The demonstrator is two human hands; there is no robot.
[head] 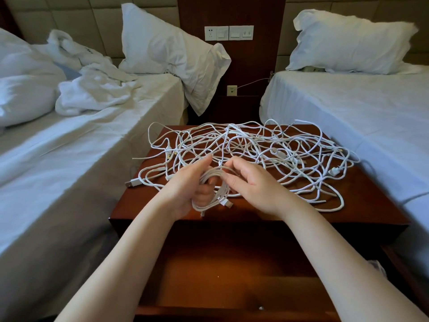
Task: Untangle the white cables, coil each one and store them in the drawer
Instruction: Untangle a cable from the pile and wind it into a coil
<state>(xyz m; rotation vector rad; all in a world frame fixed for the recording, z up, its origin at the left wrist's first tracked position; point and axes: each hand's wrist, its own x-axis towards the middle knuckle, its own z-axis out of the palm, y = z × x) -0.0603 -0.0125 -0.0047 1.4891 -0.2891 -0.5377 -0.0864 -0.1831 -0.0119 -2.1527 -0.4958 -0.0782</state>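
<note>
A tangle of white cables (267,145) sprawls over the top of a dark wooden nightstand (362,205). At its front edge my left hand (190,187) holds a small coil of white cable (217,189) wound in several loops, its USB plug hanging at the lower right. My right hand (253,182) is beside the coil with its fingers curled and pinching the top loops. Below my forearms the nightstand's drawer (232,275) stands pulled open, its brown bottom bare.
A bed with white sheets flanks the nightstand on each side, the left bed (81,147) rumpled with towels, the right bed (348,108) flat. Pillows lean at both heads. Wall sockets (228,33) sit on the panel behind. A metal knob (261,307) marks the drawer front.
</note>
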